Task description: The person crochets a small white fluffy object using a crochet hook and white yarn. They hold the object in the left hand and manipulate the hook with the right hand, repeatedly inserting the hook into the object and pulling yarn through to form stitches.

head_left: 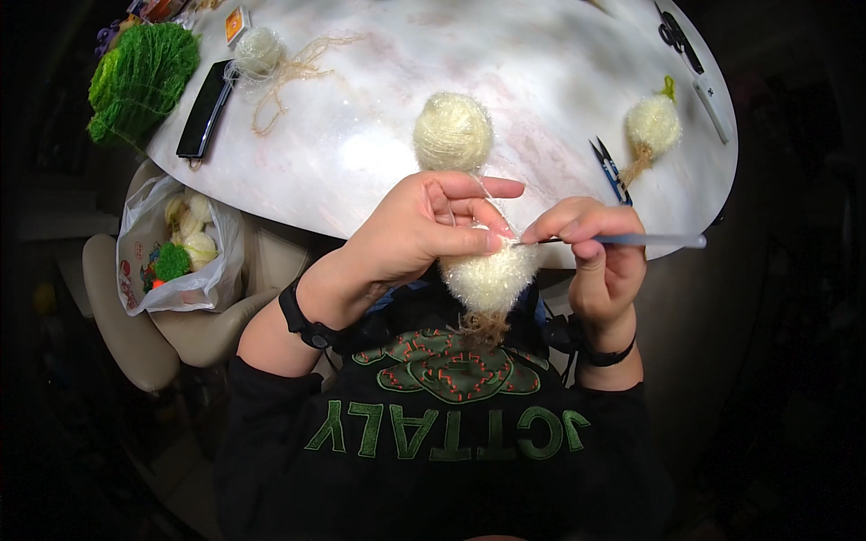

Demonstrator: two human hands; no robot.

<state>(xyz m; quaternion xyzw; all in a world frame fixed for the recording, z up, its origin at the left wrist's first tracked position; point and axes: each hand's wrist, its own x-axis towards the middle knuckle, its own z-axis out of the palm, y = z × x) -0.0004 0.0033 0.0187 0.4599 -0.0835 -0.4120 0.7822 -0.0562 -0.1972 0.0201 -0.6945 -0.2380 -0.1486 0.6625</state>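
My left hand (433, 223) pinches the upper edge of a fluffy cream crocheted piece (490, 280), with cream yarn running over its fingers. Brown fibres (486, 328) hang from the piece's lower end. In my right hand (599, 250) is a crochet hook (649, 240) with a pale handle, held nearly level; its tip meets the piece beside my left thumb. Just beyond my left hand, a ball of cream yarn (453, 132) rests on the marbled table (352, 155).
Thread snips (612, 172) and a similar cream piece (653, 125) lie at right, near black scissors (670, 30). At left are green yarn (145, 78), a black case (204, 111), whitish yarn (258, 51) and tan strands (291, 71). A plastic bag (226, 270) sits on a chair (128, 324).
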